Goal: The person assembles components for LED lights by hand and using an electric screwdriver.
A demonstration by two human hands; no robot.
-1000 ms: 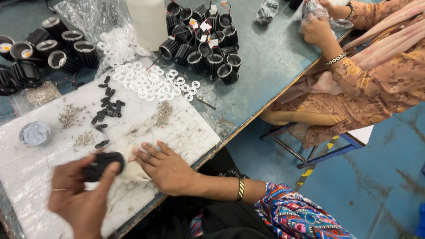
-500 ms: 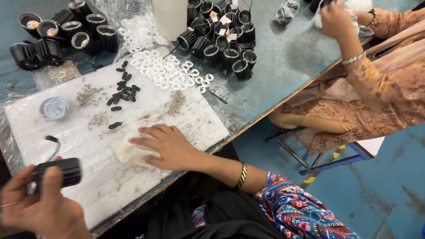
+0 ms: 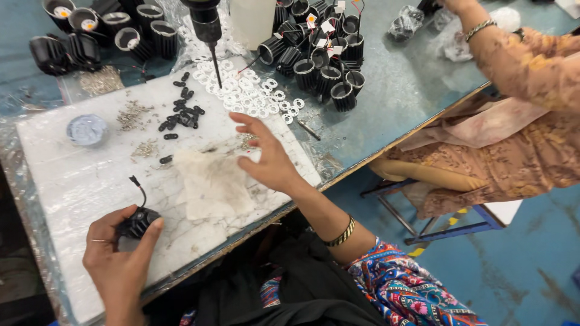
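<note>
At lower left of the frame, the left hand (image 3: 118, 262) grips a black finned housing (image 3: 139, 221) — wire upward — on the white board (image 3: 72, 181); mid-frame, the right hand (image 3: 269, 158) hovers open-fingered beside a white cloth (image 3: 211, 184).

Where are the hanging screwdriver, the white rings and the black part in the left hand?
Hanging screwdriver (image 3: 206, 24): head view, on its dark body.
White rings (image 3: 257, 96): head view, middle of the pile.
Black part (image 3: 139, 222): head view, its ribbed side.

Left hand (image 3: 118, 253) gripping black ribbed housing (image 3: 139, 222), right hand (image 3: 269, 158) open above white board (image 3: 72, 181)
</note>
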